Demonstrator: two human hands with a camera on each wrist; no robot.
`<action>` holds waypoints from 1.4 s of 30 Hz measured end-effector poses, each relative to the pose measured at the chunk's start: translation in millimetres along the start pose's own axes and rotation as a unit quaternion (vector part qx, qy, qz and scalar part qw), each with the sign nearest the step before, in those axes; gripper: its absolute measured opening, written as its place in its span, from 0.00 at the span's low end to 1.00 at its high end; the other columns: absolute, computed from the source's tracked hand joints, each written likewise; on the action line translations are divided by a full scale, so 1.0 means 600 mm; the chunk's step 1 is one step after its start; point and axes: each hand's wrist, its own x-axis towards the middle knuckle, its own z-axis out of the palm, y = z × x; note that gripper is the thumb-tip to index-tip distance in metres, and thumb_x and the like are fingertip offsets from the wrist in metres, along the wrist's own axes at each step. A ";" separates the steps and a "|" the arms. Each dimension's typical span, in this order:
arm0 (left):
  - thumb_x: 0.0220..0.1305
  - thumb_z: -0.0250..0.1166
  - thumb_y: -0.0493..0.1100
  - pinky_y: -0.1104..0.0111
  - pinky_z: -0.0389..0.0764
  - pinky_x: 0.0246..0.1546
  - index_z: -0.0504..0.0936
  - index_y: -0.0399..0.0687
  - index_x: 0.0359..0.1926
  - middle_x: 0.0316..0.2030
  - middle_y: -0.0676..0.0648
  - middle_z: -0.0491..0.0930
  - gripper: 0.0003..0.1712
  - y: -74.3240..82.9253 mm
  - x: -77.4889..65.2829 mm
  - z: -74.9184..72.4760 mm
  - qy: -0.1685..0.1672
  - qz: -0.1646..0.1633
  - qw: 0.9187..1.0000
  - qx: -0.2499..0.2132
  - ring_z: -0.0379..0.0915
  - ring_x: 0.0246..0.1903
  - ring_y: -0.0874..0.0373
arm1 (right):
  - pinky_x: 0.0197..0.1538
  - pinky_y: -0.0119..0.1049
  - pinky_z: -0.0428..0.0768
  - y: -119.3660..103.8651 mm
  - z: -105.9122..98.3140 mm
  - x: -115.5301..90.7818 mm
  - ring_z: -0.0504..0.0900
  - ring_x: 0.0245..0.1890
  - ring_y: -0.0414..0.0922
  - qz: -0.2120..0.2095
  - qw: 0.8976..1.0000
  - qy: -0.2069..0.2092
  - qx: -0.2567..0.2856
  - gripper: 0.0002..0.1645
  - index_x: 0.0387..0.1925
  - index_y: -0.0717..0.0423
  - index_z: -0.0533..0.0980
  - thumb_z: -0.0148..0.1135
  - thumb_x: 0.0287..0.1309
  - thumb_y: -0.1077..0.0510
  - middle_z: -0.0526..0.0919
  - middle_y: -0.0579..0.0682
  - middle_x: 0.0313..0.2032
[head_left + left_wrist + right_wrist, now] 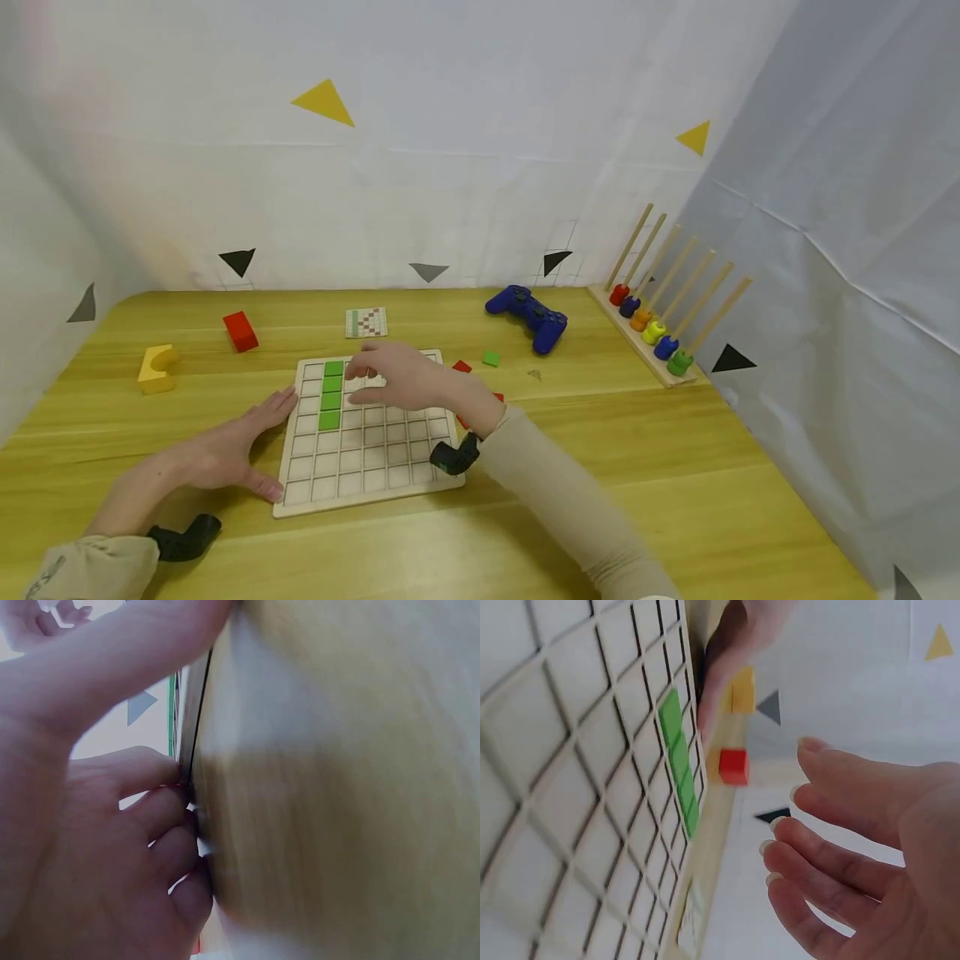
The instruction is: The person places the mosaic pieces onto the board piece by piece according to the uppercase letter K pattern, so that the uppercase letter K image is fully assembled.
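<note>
A white gridded board [350,485] lies on the wooden table, with several green square tiles [331,400] lined up in a column near its left side. My left hand [225,450] rests on the table at the board's left edge, its thumb by the near corner and its fingers farther up; it holds nothing. Over the upper part of the board hovers my right hand [405,377], fingers loosely bent and apart. In the right wrist view no tile shows between the fingertips [780,825]. Red tiles [461,367] lie at the board's right side, partly hidden by my right arm.
A loose green tile [491,358] lies right of the board, and a small pattern card [366,322] behind it. Farther out are a blue game controller [528,315], a peg stand [645,337] with coloured beads, a red block [241,332] and a yellow arch block [156,369].
</note>
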 end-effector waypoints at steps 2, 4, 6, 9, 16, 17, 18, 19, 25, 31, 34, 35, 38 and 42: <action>0.38 0.80 0.61 0.27 0.42 0.65 0.43 0.39 0.79 0.77 0.28 0.35 0.77 0.001 0.000 0.000 0.000 0.000 1.000 -0.003 0.31 0.71 0.20 | 0.54 0.29 0.76 0.013 -0.007 -0.010 0.78 0.55 0.46 0.009 1.000 0.002 0.006 0.22 0.57 0.52 0.78 0.61 0.68 0.46 0.78 0.50 0.54; 0.38 0.81 0.60 0.28 0.41 0.66 0.43 0.39 0.79 0.77 0.29 0.35 0.77 0.001 0.000 0.000 -0.001 0.000 1.000 -0.005 0.31 0.72 0.20 | 0.55 0.32 0.77 0.030 -0.011 -0.021 0.78 0.55 0.47 0.017 1.000 0.008 0.017 0.22 0.58 0.53 0.77 0.61 0.69 0.47 0.78 0.51 0.54; 0.37 0.81 0.60 0.28 0.41 0.66 0.44 0.39 0.79 0.77 0.29 0.35 0.77 0.002 0.001 0.000 -0.002 0.000 1.000 -0.004 0.31 0.72 0.21 | 0.57 0.35 0.77 0.047 -0.013 -0.035 0.77 0.55 0.48 0.028 0.999 0.009 0.031 0.23 0.59 0.55 0.77 0.60 0.69 0.48 0.77 0.53 0.55; 0.37 0.81 0.60 0.28 0.41 0.66 0.44 0.39 0.79 0.78 0.30 0.35 0.77 0.002 0.002 0.000 -0.006 -0.001 1.000 -0.004 0.31 0.72 0.22 | 0.58 0.40 0.77 0.072 -0.013 -0.057 0.76 0.56 0.51 0.041 0.998 0.021 0.047 0.23 0.59 0.58 0.76 0.61 0.69 0.49 0.77 0.57 0.54; 0.37 0.81 0.61 0.28 0.42 0.66 0.43 0.41 0.79 0.78 0.30 0.34 0.77 0.002 0.001 0.001 -0.007 -0.004 1.000 -0.001 0.31 0.72 0.21 | 0.60 0.54 0.76 0.122 -0.022 -0.110 0.75 0.56 0.59 0.058 0.991 0.068 0.103 0.25 0.59 0.65 0.75 0.63 0.68 0.53 0.76 0.63 0.54; 0.37 0.81 0.61 0.28 0.42 0.66 0.43 0.41 0.79 0.78 0.30 0.35 0.77 0.002 0.001 0.001 -0.007 -0.004 1.000 0.000 0.31 0.72 0.21 | 0.59 0.54 0.76 0.129 -0.023 -0.117 0.76 0.55 0.58 0.061 0.991 0.075 0.097 0.25 0.58 0.65 0.75 0.63 0.67 0.53 0.77 0.62 0.54; 0.37 0.81 0.61 0.28 0.42 0.66 0.43 0.41 0.79 0.78 0.30 0.35 0.77 0.002 0.001 0.000 -0.006 -0.004 1.000 0.000 0.31 0.72 0.21 | 0.59 0.54 0.77 0.136 -0.026 -0.124 0.76 0.55 0.58 0.067 0.990 0.081 0.096 0.24 0.58 0.65 0.75 0.63 0.67 0.53 0.77 0.62 0.54; 0.37 0.81 0.61 0.28 0.42 0.66 0.43 0.41 0.79 0.78 0.30 0.35 0.77 0.002 0.001 0.000 -0.006 -0.003 1.000 0.001 0.32 0.72 0.21 | 0.59 0.54 0.77 0.142 -0.028 -0.130 0.76 0.55 0.58 0.071 0.990 0.085 0.092 0.24 0.58 0.65 0.75 0.63 0.67 0.53 0.77 0.62 0.54; 0.37 0.81 0.61 0.29 0.44 0.66 0.44 0.41 0.79 0.77 0.29 0.35 0.77 0.002 0.001 0.000 -0.002 -0.006 1.000 0.006 0.33 0.72 0.21 | 0.58 0.53 0.78 0.177 -0.044 -0.151 0.78 0.53 0.56 0.107 0.984 0.129 0.063 0.22 0.57 0.61 0.77 0.64 0.67 0.52 0.79 0.61 0.54; 0.38 0.80 0.61 0.28 0.43 0.66 0.44 0.40 0.79 0.78 0.30 0.35 0.77 0.001 0.001 0.001 -0.001 -0.008 1.000 0.007 0.33 0.72 0.22 | 0.54 0.47 0.80 0.202 -0.048 -0.158 0.80 0.51 0.55 0.165 0.974 0.153 0.028 0.22 0.56 0.62 0.78 0.65 0.65 0.54 0.80 0.60 0.54; 0.38 0.81 0.61 0.28 0.43 0.66 0.44 0.40 0.79 0.77 0.29 0.35 0.77 0.002 0.001 0.001 -0.001 -0.009 1.000 0.006 0.32 0.72 0.21 | 0.53 0.47 0.81 0.213 -0.046 -0.159 0.81 0.50 0.54 0.193 0.969 0.155 0.018 0.22 0.56 0.63 0.78 0.66 0.65 0.55 0.80 0.61 0.53; 0.38 0.80 0.61 0.28 0.43 0.66 0.43 0.40 0.79 0.77 0.29 0.35 0.77 0.002 0.000 0.001 -0.002 -0.009 1.000 0.006 0.32 0.72 0.21 | 0.52 0.47 0.82 0.216 -0.045 -0.159 0.81 0.49 0.54 0.201 0.967 0.153 0.013 0.22 0.56 0.63 0.78 0.66 0.64 0.56 0.80 0.61 0.53; 0.38 0.80 0.61 0.28 0.43 0.66 0.43 0.40 0.79 0.77 0.29 0.35 0.77 0.002 0.000 0.001 -0.004 -0.010 1.000 0.005 0.32 0.72 0.21 | 0.52 0.47 0.82 0.225 -0.041 -0.160 0.82 0.48 0.53 0.219 0.966 0.140 0.003 0.22 0.57 0.63 0.78 0.67 0.64 0.57 0.80 0.60 0.52; 0.38 0.81 0.61 0.28 0.43 0.66 0.43 0.40 0.79 0.77 0.29 0.35 0.77 0.002 0.000 0.001 -0.004 -0.010 1.000 0.004 0.32 0.72 0.21 | 0.51 0.46 0.83 0.235 -0.034 -0.158 0.83 0.46 0.52 0.228 0.966 0.124 -0.006 0.23 0.57 0.64 0.77 0.67 0.63 0.59 0.80 0.60 0.51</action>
